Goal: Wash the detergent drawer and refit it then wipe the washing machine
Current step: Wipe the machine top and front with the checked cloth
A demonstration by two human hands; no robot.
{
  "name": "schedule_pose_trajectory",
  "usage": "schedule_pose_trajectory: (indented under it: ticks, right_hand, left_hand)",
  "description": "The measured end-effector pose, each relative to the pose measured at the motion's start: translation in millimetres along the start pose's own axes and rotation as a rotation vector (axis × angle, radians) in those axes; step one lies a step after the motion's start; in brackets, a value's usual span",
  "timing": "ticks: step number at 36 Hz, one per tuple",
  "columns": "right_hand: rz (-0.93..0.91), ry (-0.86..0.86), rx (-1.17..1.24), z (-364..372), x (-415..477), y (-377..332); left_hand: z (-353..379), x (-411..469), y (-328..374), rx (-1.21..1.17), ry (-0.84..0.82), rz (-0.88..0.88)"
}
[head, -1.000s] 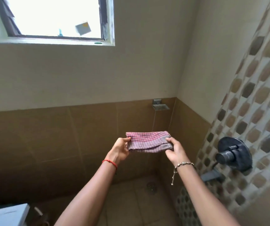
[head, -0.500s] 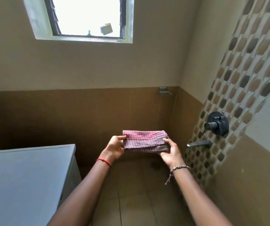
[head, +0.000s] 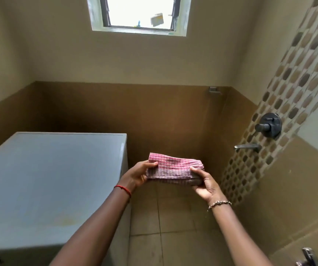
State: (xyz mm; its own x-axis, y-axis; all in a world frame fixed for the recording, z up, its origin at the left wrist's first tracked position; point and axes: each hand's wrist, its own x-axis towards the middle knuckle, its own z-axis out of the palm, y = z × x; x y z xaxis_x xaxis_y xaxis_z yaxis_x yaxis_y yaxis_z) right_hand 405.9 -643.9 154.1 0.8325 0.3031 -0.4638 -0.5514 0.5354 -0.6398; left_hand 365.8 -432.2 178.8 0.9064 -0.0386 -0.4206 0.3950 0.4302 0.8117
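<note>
A folded pink and grey checked cloth (head: 173,167) is held flat in the air between both hands, just right of the washing machine. My left hand (head: 138,174) pinches its left end with the thumb on top. My right hand (head: 204,182) grips its right end from below, thumb over the edge. The washing machine (head: 44,181) is a grey-white box with a flat top that fills the lower left. Its front and the detergent drawer are out of sight.
A dark mixer valve (head: 269,126) and a spout (head: 247,147) stick out of the mosaic wall on the right. Another tap (head: 307,256) shows at the bottom right corner. Tiled floor (head: 173,227) lies between machine and wall. A window (head: 139,14) sits high up.
The view has swung left and down, bringing the washing machine top into sight. The hands keep hold of the folded cloth and have come lower and nearer the machine.
</note>
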Motion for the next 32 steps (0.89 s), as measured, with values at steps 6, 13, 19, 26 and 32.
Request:
schedule_pose_trajectory:
  ticks: [6,13,19,26,32]
  right_hand:
    - [0.045,-0.085,0.024,24,-29,59]
    - [0.072,-0.148,0.056,67,-35,142]
    - [0.113,-0.206,0.1,115,-49,221]
    - [0.163,-0.206,0.09,162,-66,292]
    - [0.232,-0.253,0.078,204,-78,334]
  left_hand:
    - [-56,-40,-13,-0.062,0.052,-0.069]
    - [-143,-92,-12,-0.03,0.077,-0.085]
    - [-225,-144,-8,-0.02,0.087,-0.082]
    - [-301,-199,-9,-0.025,0.121,-0.08]
    - [-356,-235,-8,-0.14,0.139,-0.077]
